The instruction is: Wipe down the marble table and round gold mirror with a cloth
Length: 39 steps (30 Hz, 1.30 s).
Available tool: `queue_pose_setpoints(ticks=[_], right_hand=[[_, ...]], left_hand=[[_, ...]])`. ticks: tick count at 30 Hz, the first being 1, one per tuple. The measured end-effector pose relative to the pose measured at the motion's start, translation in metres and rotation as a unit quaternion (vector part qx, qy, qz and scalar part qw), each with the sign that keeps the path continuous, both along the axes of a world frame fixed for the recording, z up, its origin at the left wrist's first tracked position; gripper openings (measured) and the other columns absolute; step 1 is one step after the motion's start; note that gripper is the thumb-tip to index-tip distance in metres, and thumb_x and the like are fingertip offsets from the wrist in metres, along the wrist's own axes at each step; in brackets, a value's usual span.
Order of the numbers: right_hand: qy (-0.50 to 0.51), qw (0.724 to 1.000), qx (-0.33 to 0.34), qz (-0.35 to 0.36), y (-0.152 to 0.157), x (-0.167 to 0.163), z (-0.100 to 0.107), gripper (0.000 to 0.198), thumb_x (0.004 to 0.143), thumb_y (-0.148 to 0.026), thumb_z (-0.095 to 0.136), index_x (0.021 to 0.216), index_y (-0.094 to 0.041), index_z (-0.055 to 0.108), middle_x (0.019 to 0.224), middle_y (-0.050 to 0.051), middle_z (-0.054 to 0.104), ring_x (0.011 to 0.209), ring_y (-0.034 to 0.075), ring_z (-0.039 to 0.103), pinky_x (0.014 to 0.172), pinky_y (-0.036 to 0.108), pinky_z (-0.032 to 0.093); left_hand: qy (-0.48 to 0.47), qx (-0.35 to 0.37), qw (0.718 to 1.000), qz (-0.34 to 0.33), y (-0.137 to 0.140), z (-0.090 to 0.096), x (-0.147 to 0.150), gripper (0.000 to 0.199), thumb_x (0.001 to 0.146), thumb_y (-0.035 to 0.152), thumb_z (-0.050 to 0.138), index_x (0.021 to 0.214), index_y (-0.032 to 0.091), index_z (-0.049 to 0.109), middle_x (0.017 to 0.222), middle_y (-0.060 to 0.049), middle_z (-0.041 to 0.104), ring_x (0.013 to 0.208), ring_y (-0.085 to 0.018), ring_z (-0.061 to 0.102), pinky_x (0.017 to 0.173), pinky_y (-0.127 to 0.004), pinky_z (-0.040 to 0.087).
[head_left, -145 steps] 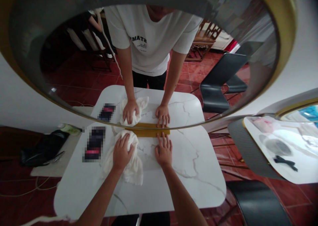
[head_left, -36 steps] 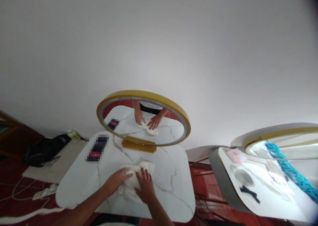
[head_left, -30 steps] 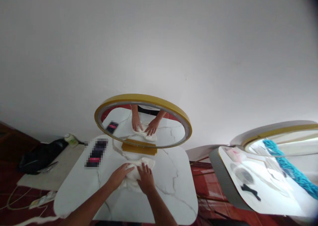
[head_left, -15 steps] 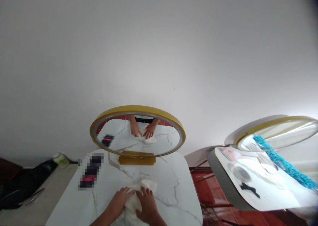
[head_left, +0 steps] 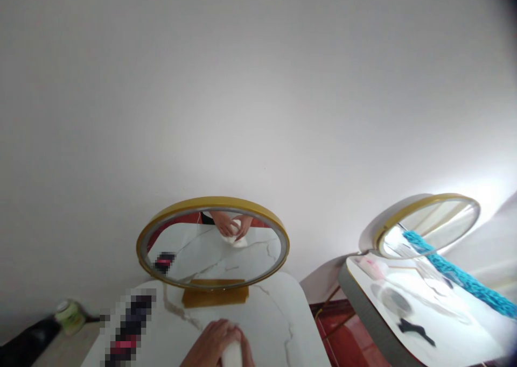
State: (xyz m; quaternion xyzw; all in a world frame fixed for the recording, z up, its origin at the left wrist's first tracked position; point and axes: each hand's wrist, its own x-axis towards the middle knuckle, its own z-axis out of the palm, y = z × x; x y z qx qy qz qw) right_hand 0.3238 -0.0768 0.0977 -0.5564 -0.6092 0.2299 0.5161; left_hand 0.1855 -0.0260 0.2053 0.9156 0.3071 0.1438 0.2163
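A bunched white cloth (head_left: 231,353) shows between my two hands at the bottom of the view, on the white marble-patterned table (head_left: 274,316). My left hand (head_left: 213,343) curls over the cloth from the left, its fingers pressed together. From the right, my right hand (head_left: 246,348) closes round it; much of that hand is cut off or hidden. The oval gold-framed mirror (head_left: 214,248) at the table's back reflects both hands gripping the cloth. Its gold base (head_left: 215,296) rests just beyond my fingers.
A pixelated dark and pink item (head_left: 131,326) lies on the table's left side. At the right stands a second white table (head_left: 456,334) with its own mirror (head_left: 430,224), a blue fluffy strip (head_left: 464,281) and a black item (head_left: 416,329). A pale green container (head_left: 70,316) is at lower left.
My hands have drawn closer together, and the cloth, spread under my flat fingers before, is now bunched between them. The view has tilted up, so table and mirror sit lower.
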Motion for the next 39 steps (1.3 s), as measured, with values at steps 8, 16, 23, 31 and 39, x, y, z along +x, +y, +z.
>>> queue_pose_setpoints(ticks=[8, 16, 23, 31, 39], right_hand=[[-0.017, 0.97, 0.125, -0.209, 0.028, 0.072, 0.177, 0.071, 0.082, -0.041, 0.059, 0.141, -0.023, 0.025, 0.139, 0.015, 0.036, 0.128, 0.033, 0.037, 0.103, 0.056, 0.034], [-0.156, 0.952, 0.215, -0.15, 0.09, 0.105, 0.307, 0.069, 0.08, -0.032, 0.057, 0.142, -0.026, 0.027, 0.14, 0.013, 0.034, 0.128, 0.029, 0.038, 0.103, 0.051, 0.037], [-0.218, 0.951, 0.188, -0.113, 0.126, 0.073, 0.318, 0.073, 0.078, -0.033, 0.061, 0.143, -0.027, 0.029, 0.136, 0.01, 0.039, 0.122, 0.027, 0.043, 0.1, 0.046, 0.038], [-0.346, 0.904, 0.231, -0.104, 0.148, 0.016, 0.352, 0.064, 0.078, -0.043, 0.064, 0.137, -0.035, 0.041, 0.129, 0.007, 0.044, 0.115, 0.028, 0.043, 0.098, 0.046, 0.031], [-0.343, 0.906, 0.219, -0.118, 0.15, 0.036, 0.34, 0.061, 0.079, -0.039, 0.065, 0.136, -0.034, 0.043, 0.127, 0.007, 0.046, 0.113, 0.027, 0.044, 0.094, 0.042, 0.033]], left_hand=[[-0.176, 0.322, 0.907, 0.208, 0.069, 0.202, -0.013, 0.047, 0.089, 0.024, 0.047, 0.135, 0.027, 0.042, 0.138, -0.009, 0.044, 0.128, -0.025, 0.04, 0.108, -0.046, 0.032], [-0.145, 0.344, 0.868, 0.329, 0.13, 0.247, -0.027, 0.036, 0.095, 0.033, 0.035, 0.126, 0.025, 0.052, 0.119, -0.009, 0.058, 0.113, -0.024, 0.049, 0.098, -0.042, 0.034], [-0.118, 0.346, 0.867, 0.337, 0.138, 0.241, -0.03, 0.035, 0.096, 0.035, 0.03, 0.114, 0.024, 0.059, 0.103, -0.007, 0.062, 0.098, -0.023, 0.051, 0.088, -0.04, 0.034], [-0.092, 0.36, 0.86, 0.35, 0.141, 0.24, -0.029, 0.035, 0.096, 0.034, 0.03, 0.108, 0.019, 0.059, 0.102, -0.009, 0.061, 0.098, -0.025, 0.05, 0.087, -0.041, 0.032], [-0.096, 0.351, 0.87, 0.334, 0.143, 0.238, -0.033, 0.035, 0.097, 0.035, 0.03, 0.114, 0.021, 0.057, 0.104, -0.008, 0.061, 0.101, -0.024, 0.05, 0.087, -0.039, 0.031]])
